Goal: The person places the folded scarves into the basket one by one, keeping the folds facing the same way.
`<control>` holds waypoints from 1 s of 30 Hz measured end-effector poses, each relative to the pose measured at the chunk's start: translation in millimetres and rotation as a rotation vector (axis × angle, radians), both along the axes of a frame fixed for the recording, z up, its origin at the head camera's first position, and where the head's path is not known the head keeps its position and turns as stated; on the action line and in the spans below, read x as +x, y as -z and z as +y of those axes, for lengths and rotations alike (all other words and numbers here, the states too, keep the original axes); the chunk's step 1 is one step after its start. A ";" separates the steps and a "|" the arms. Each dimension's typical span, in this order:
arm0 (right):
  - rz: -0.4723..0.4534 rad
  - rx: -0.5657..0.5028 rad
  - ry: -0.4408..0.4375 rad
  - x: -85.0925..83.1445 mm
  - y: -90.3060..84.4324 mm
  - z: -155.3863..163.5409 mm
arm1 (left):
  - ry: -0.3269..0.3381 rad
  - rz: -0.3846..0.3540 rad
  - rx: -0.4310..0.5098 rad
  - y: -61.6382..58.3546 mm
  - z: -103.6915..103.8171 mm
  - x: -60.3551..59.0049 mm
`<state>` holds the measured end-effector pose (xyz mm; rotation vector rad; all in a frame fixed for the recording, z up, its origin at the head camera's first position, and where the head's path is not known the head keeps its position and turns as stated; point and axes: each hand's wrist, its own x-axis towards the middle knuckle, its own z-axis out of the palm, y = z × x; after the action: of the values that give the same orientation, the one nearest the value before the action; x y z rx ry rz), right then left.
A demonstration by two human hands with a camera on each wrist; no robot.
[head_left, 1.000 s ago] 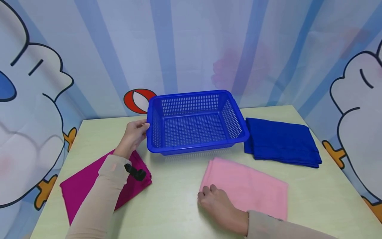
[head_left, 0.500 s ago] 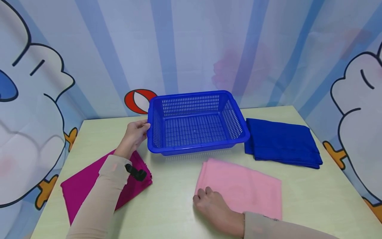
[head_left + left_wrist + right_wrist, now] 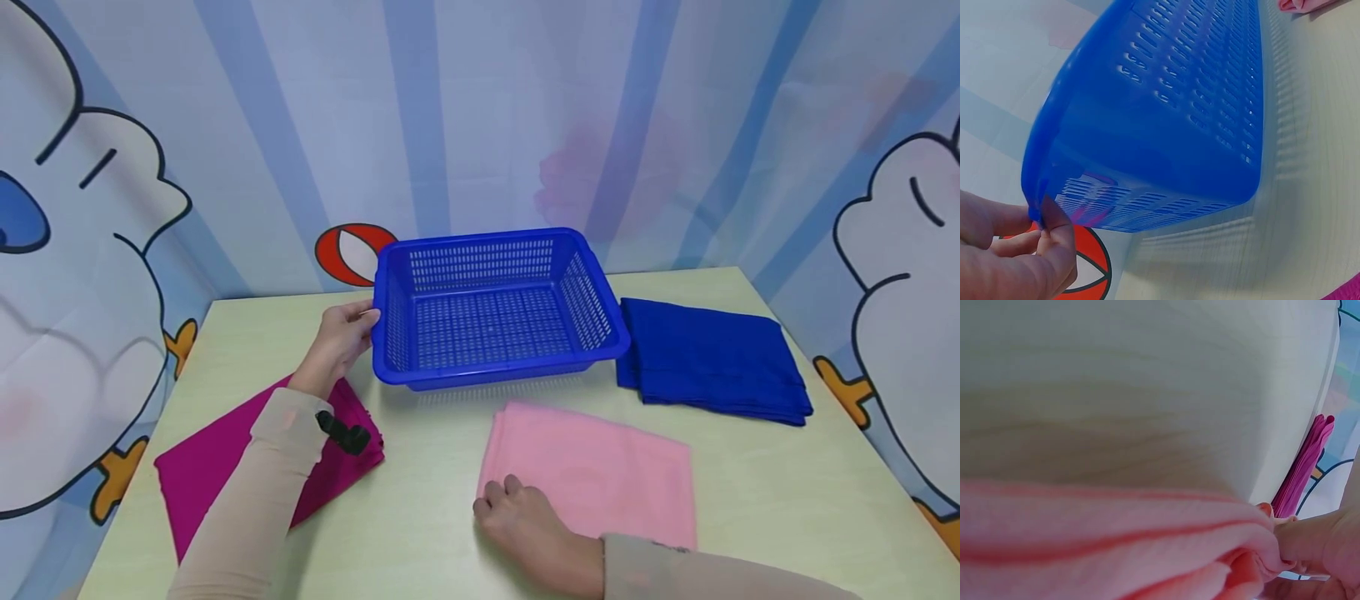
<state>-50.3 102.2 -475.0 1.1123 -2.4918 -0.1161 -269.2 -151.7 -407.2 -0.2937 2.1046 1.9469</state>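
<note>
My left hand (image 3: 337, 346) pinches the left rim of a blue plastic mesh basket (image 3: 502, 367) at the back middle of the table; the left wrist view shows thumb and fingers on the rim (image 3: 1035, 181). Nothing lies inside the basket. A folded pink cloth (image 3: 600, 475) lies in front of it. At that cloth's near left corner, my right hand (image 3: 528, 529) grips the layered edge, and the right wrist view shows thumb and fingers closed on the pink folds (image 3: 1247, 550).
A folded magenta cloth (image 3: 217, 467) lies on the left, partly under my left forearm. Right of the basket is a folded blue cloth (image 3: 712, 358). A cartoon-printed curtain (image 3: 487, 125) stands behind the pale table (image 3: 420, 517).
My right hand has drawn the pink cloth to the left, away from the blue cloth. The left hand keeps its hold on the basket rim, and the basket stays in place.
</note>
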 end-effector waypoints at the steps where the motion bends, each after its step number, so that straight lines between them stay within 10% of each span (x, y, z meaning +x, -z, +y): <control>1: 0.001 0.003 -0.006 0.0 -0.2 -1.1 | -0.001 0.000 0.001 0.2 -0.2 0.0; 30: 0.031 0.059 -0.096 6.5 -1.7 -25.5 | -0.029 -0.002 0.013 1.7 0.7 -1.0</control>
<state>-43.9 76.7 -473.3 1.2423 -2.4169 -0.1788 -270.2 -151.0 -409.0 -0.3251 2.0968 1.9752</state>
